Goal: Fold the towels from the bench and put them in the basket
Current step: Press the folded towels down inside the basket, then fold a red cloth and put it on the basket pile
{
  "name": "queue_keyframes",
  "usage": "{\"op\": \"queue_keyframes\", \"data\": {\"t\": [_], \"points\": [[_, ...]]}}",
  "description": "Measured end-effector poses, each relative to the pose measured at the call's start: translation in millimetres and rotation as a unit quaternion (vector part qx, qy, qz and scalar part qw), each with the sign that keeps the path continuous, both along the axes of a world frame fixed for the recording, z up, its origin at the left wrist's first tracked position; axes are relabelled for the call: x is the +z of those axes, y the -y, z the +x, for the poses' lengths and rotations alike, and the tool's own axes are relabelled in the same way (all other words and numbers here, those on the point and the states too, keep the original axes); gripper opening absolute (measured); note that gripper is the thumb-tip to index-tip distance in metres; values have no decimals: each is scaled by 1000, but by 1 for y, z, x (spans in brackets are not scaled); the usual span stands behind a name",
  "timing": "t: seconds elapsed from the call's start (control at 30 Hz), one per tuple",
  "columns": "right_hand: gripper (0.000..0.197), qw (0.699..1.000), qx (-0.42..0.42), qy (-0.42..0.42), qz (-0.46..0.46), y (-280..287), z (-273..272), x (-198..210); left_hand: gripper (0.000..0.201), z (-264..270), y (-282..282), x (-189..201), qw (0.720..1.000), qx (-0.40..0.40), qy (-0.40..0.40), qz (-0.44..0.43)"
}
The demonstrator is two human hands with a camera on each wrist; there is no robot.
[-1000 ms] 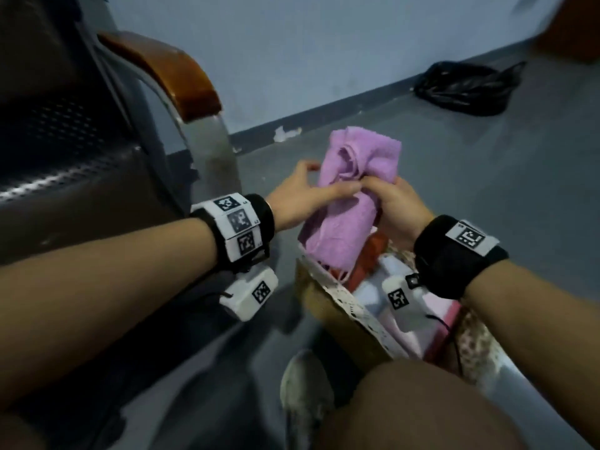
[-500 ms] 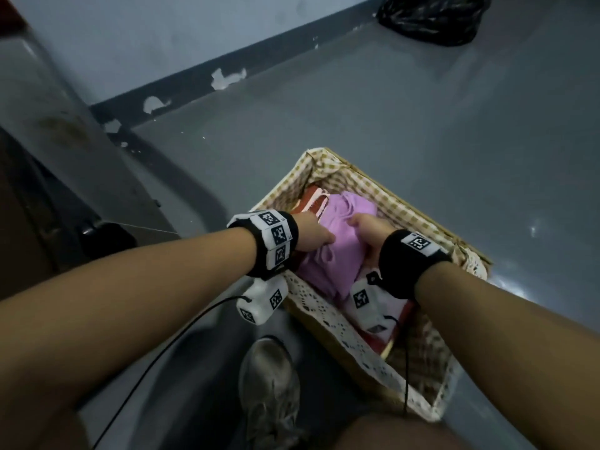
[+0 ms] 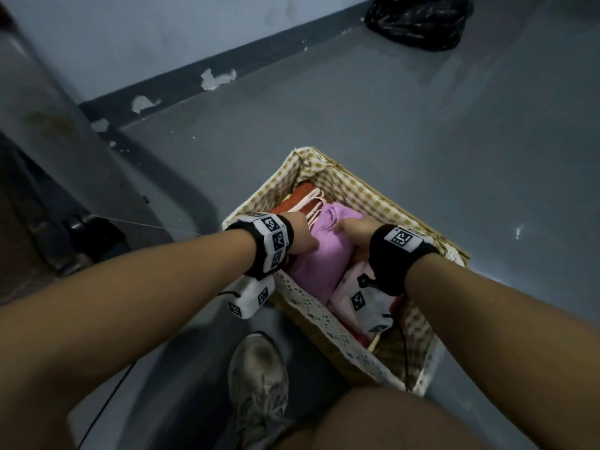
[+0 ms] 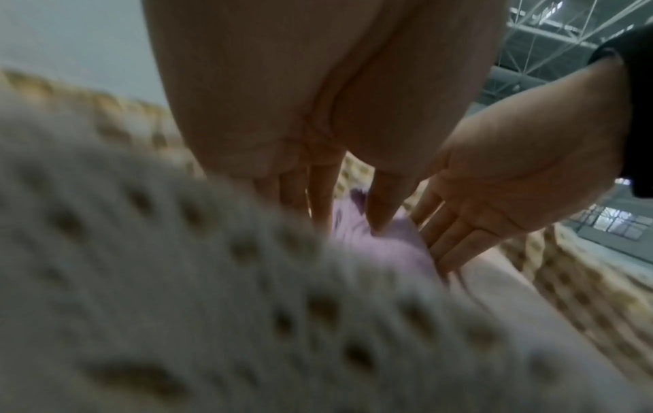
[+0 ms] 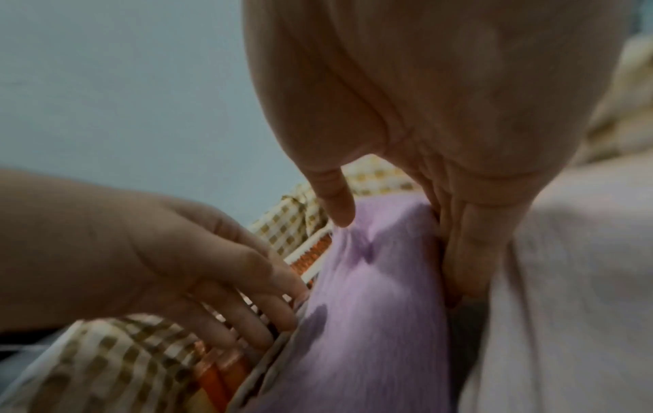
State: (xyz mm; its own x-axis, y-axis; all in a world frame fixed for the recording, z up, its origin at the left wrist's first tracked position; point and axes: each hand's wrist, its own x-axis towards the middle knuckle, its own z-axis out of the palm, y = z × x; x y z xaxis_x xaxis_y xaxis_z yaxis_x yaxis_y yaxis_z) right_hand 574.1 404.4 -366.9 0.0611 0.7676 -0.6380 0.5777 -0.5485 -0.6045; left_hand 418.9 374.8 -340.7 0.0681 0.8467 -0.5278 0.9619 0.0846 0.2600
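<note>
The folded purple towel [image 3: 324, 254] lies in the lined wicker basket [image 3: 373, 186] on the floor, between an orange striped towel [image 3: 300, 193] and a pale pink towel [image 3: 349, 287]. My left hand [image 3: 303, 233] has its straight fingers pushed down the purple towel's left side, against the orange towel [image 5: 219, 382]. My right hand [image 3: 355, 230] rests its thumb on top of the purple towel [image 5: 371, 307], with its straight fingers slid down between that towel and the pale pink towel [image 5: 565, 279]. Neither hand curls round the cloth. The basket's lace rim [image 4: 176, 279] fills the left wrist view.
A black plastic bag [image 3: 418, 21] lies by the far wall. The bench's metal frame [image 3: 48, 125] stands at the left. My shoe [image 3: 259, 368] and knee [image 3: 406, 423] are close to the basket's near side. Grey floor surrounds the basket.
A second ago both hands held the purple towel up above the basket. It has been lowered into the basket, and both hands now press along its sides.
</note>
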Motion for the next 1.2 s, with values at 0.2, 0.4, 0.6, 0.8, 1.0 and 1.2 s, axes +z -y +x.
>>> {"op": "queue_keyframes", "data": {"t": [0.2,0.4,0.6,0.8,1.0,1.2], "points": [[28,961,159,133,185,12,-41,95,18,-48,26,64,979,69,142,128],[30,908,369,14,199,52,-150,171,24,-136,82,132,965,90,148,199],[20,842,501,-28,196,97,-280,200,18,-263,173,164,951,162,71,253],[15,756,619,-51,204,176,-414,187,13,-385,289,159,921,298,2,252],[7,693,687,-87,200,262,-509,161,20,-461,407,124,890,415,-84,166],[18,696,697,-99,140,330,-553,126,54,-501,483,88,857,480,-172,77]]}}
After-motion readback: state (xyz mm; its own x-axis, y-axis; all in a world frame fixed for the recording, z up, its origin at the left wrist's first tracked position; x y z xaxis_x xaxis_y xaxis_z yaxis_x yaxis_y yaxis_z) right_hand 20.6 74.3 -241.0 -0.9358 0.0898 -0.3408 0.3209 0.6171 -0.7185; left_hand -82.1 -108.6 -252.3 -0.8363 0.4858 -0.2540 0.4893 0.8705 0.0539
